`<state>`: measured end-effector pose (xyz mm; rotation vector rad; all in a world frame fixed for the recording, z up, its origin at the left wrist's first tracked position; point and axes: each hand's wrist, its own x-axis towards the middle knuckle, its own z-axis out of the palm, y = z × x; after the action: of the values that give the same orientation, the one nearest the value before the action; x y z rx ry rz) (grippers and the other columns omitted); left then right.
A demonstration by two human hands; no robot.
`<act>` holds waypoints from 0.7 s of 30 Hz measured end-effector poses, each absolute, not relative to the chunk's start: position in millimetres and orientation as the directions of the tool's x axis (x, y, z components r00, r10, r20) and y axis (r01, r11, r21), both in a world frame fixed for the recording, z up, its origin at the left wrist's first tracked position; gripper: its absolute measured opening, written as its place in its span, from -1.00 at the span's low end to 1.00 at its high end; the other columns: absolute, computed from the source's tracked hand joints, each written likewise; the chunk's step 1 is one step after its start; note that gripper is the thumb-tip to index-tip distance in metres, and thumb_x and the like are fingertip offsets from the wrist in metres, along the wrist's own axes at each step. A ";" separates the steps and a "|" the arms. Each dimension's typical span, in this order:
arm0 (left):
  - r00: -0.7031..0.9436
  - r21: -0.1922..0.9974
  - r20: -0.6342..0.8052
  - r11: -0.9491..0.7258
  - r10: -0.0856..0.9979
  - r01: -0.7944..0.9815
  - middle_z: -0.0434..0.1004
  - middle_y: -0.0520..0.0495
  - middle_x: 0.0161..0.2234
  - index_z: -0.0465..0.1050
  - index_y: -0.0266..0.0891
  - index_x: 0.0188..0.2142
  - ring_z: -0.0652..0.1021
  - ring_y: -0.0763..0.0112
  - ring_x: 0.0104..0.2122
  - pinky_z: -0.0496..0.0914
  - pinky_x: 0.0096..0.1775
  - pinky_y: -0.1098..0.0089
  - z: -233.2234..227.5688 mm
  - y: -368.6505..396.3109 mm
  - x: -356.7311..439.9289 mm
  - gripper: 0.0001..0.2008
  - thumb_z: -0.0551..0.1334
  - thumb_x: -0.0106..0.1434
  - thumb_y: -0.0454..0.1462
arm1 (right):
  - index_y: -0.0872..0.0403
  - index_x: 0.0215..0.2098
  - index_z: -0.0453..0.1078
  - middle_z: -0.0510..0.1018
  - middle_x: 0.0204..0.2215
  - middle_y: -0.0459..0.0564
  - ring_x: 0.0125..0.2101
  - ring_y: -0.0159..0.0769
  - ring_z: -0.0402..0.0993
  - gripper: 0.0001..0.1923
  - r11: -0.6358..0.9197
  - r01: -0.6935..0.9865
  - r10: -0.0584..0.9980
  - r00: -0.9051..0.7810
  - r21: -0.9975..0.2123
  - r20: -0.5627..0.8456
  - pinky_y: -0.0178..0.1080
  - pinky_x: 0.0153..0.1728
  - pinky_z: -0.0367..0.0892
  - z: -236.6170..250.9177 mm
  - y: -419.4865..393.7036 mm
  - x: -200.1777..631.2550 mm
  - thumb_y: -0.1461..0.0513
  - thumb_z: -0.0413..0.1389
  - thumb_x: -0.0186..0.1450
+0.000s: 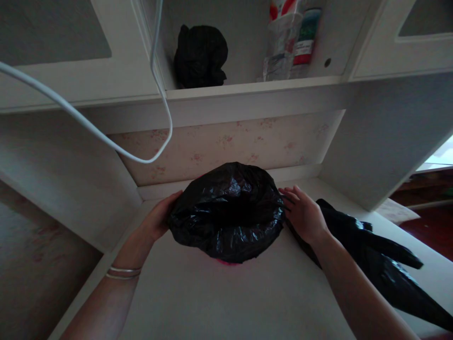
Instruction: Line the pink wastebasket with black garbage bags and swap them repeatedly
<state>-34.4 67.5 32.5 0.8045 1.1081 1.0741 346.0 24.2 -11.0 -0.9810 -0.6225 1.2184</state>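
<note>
At centre, a glossy, creased black bag (230,243) gapes over a pink container (228,262); left hand (163,215) and right hand (303,215) touch the bag's sides, grip unclear. Upper centre, a shelf (255,90) holds bottles (280,49).

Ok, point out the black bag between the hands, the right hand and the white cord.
Black bag (228,215): head view, the dark hollow at its middle.
Right hand (303,215): head view, the back of the hand.
White cord (143,161): head view, its low bend.
</note>
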 end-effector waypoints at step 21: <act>-0.079 0.880 -0.251 0.193 0.965 -0.433 0.55 0.08 -0.58 0.52 -0.22 -0.53 0.54 0.38 -0.54 0.44 -0.48 0.41 2.1 28.2 -20.4 -0.78 0.52 -0.08 -0.24 | 0.02 -0.25 0.58 0.73 -0.30 -0.06 -0.25 -0.16 0.67 -0.78 -0.121 -0.295 0.991 0.024 -0.948 -0.134 -0.21 -0.17 0.53 -0.2 71.9 322.8 0.18 0.33 0.11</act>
<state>-20.4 28.2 2.1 0.6564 1.0745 1.3071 322.8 71.9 -0.2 -1.0963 -0.8914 1.3961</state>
